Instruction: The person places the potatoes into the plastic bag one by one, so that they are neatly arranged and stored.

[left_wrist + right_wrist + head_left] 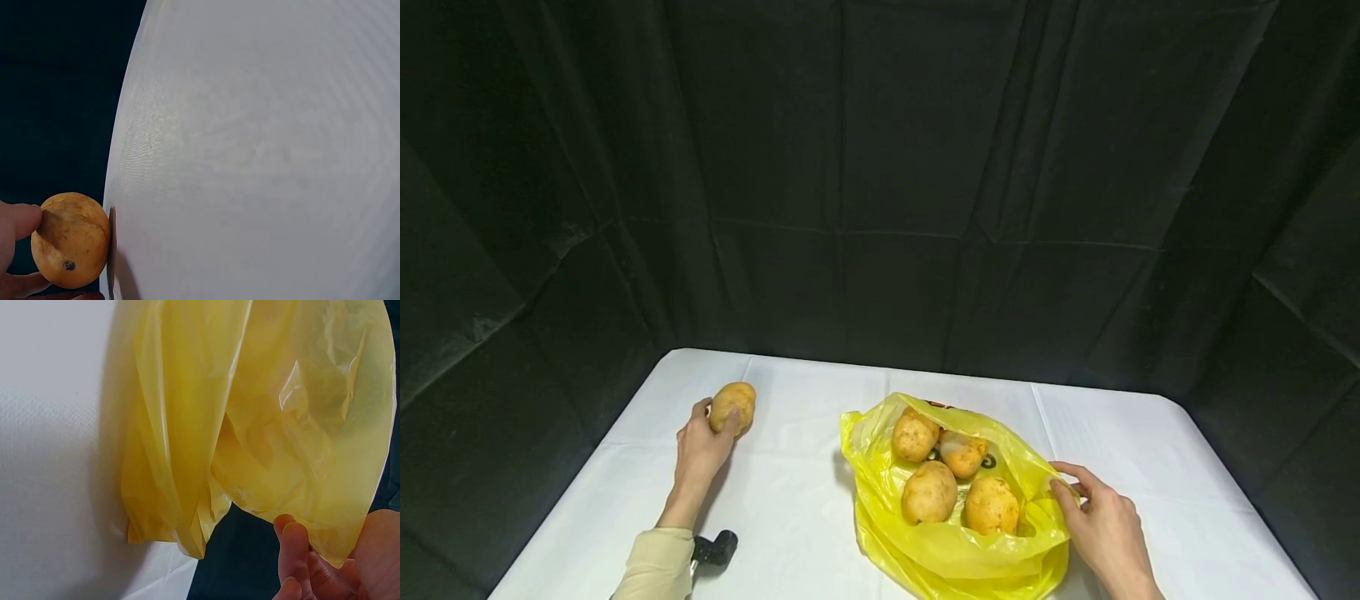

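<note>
My left hand grips a potato over the left part of the table. In the left wrist view the thumb and fingers hold that potato close to the white cloth. At the right, my right hand pinches the rim of a yellow plastic bag. The bag's mouth is spread wide, and several potatoes lie inside it. In the right wrist view the bag's thin edge runs between the thumb and fingers; its contents are hidden there.
A white cloth covers the table. Black curtains hang behind and at both sides. A small black device on a strap sticks out from the left wrist. A beige sleeve covers the left forearm.
</note>
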Tool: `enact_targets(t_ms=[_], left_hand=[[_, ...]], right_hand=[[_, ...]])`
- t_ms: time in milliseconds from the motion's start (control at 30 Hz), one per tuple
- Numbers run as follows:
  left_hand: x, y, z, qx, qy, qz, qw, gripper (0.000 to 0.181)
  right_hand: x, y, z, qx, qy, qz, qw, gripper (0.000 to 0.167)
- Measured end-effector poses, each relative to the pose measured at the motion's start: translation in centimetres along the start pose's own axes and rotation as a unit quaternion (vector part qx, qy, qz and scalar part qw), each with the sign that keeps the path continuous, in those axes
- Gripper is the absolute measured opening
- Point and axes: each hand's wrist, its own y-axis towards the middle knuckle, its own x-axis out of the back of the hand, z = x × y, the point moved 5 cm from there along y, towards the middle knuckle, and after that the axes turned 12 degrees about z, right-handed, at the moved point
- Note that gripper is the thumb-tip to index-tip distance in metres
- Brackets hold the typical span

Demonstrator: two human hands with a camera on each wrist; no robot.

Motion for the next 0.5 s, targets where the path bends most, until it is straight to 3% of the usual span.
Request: enact_targets(t_ms=[500], left_hand=[[-0.5,0.16,-0.04,-0.01,-0.02,0.012,0.9997,0.067]], right_hand=[[0.02,-0.05,0.08,-0.002,-0.001,0.0,1.0,0.032]])
